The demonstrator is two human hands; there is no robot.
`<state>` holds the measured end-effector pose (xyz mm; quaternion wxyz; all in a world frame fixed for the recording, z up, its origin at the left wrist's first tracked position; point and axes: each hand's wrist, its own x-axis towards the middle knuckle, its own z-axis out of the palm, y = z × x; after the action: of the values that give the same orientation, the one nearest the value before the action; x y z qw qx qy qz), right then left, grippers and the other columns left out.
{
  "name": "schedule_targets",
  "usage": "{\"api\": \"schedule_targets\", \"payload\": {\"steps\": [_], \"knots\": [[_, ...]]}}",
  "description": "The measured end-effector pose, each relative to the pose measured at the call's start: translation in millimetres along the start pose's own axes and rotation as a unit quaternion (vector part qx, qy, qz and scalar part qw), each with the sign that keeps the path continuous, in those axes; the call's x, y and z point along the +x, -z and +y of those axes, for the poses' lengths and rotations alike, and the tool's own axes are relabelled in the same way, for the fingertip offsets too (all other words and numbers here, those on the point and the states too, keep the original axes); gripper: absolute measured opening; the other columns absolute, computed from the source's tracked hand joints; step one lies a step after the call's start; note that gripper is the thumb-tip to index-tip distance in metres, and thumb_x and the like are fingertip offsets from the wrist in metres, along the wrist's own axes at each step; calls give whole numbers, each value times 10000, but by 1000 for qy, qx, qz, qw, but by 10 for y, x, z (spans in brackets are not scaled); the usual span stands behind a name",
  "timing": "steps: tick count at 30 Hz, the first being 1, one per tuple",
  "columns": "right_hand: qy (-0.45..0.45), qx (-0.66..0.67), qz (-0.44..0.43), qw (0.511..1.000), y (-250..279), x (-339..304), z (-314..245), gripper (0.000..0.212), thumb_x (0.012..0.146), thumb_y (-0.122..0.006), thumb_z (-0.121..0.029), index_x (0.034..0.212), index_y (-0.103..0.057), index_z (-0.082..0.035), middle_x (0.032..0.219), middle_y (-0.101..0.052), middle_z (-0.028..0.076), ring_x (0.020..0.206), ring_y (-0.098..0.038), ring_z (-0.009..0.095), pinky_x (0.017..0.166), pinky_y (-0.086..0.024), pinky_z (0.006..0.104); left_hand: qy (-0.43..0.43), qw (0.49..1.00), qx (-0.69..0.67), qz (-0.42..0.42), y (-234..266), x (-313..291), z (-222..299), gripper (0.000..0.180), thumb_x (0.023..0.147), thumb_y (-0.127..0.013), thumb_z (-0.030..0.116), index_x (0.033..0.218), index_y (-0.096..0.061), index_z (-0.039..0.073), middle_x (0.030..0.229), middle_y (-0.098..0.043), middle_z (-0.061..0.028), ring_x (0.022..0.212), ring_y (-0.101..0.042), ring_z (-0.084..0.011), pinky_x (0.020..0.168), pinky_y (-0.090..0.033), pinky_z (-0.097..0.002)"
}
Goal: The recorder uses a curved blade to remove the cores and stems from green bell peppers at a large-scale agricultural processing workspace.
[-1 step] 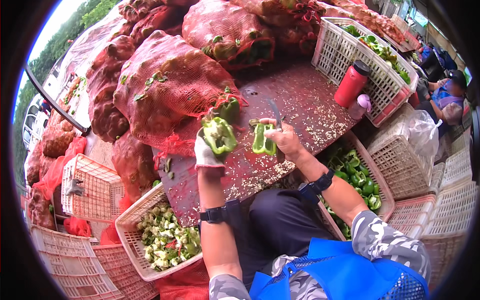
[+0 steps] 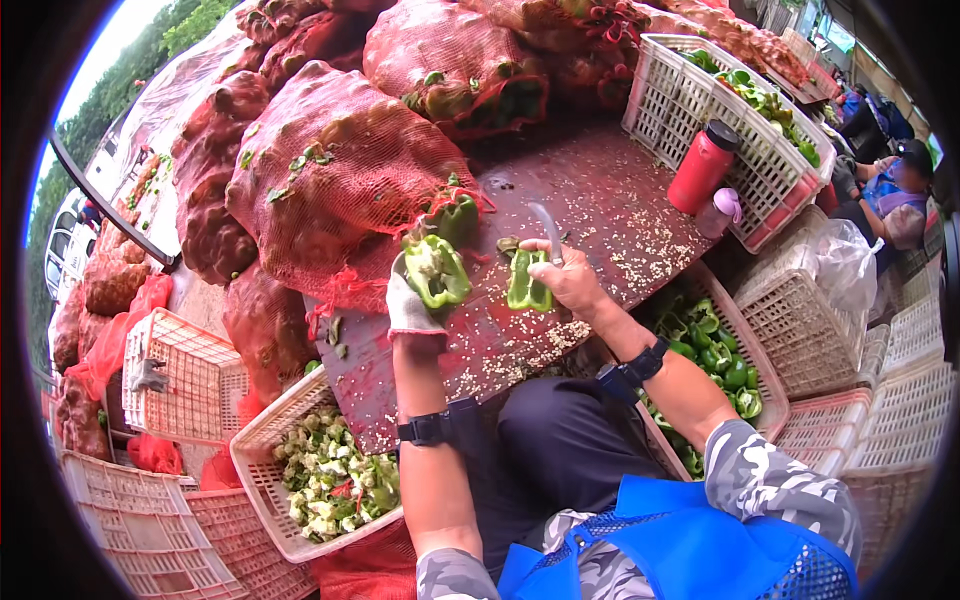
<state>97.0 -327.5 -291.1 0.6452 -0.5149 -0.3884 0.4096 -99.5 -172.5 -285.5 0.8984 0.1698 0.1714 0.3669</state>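
In my gloved left hand (image 2: 408, 300) is a green bell pepper half (image 2: 437, 272), its pale seed core and white ribs facing up. My bare right hand (image 2: 570, 283) grips another cut pepper piece (image 2: 524, 282), hollow inside, between thumb and fingers. The same hand also holds a curved knife (image 2: 545, 224), whose blade points up and away from me. Both hands are above a reddish board (image 2: 610, 205) scattered with pale seeds. Just beyond my left hand, a whole green pepper (image 2: 457, 219) lies at the mouth of a red mesh sack (image 2: 340, 170).
At my lower left stands a crate (image 2: 262, 470) of pepper cores. Another crate (image 2: 765, 385) at my right contains cut green peppers. A red bottle (image 2: 703, 168) and a small purple-capped bottle (image 2: 718, 214) stand by a raised crate (image 2: 660, 100). A person (image 2: 898, 190) sits far right.
The knife blade has turned slightly in my right hand and now looks brighter. Both hands have shifted barely, still with their pepper pieces.
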Motion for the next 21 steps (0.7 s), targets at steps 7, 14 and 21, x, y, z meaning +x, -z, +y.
{"api": "schedule_targets", "payload": {"steps": [7, 14, 21], "knots": [[117, -375, -7, 919, -44, 138, -327, 570, 814, -741, -378, 1242, -616, -23, 1205, -654, 173, 1095, -642, 299, 963, -499, 364, -73, 907, 409, 62, 80, -137, -151, 322, 988, -456, 184, 1233, -596, 29, 1066, -694, -88, 900, -683, -176, 786, -566, -323], [232, -491, -178, 820, -406, 321, -497, 542, 766, -752, -342, 1206, -621, -54, 1132, -650, 150, 1103, -601, 333, 966, -473, 436, -105, 790, 602, -45, 211, -54, -236, 323, 944, -518, 178, 1205, -612, 11, 1031, -697, -117, 889, -678, -174, 766, -555, -325], [253, -527, -172, 793, -574, 352, -396, 361, 803, -670, -267, 1126, -652, -106, 968, -668, 142, 968, -634, 346, 857, -502, 460, -63, 681, 729, 28, -5, -172, -258, 265, 984, -446, 197, 1106, -616, 34, 995, -683, -110, 856, -656, -161, 713, -545, -343]]}}
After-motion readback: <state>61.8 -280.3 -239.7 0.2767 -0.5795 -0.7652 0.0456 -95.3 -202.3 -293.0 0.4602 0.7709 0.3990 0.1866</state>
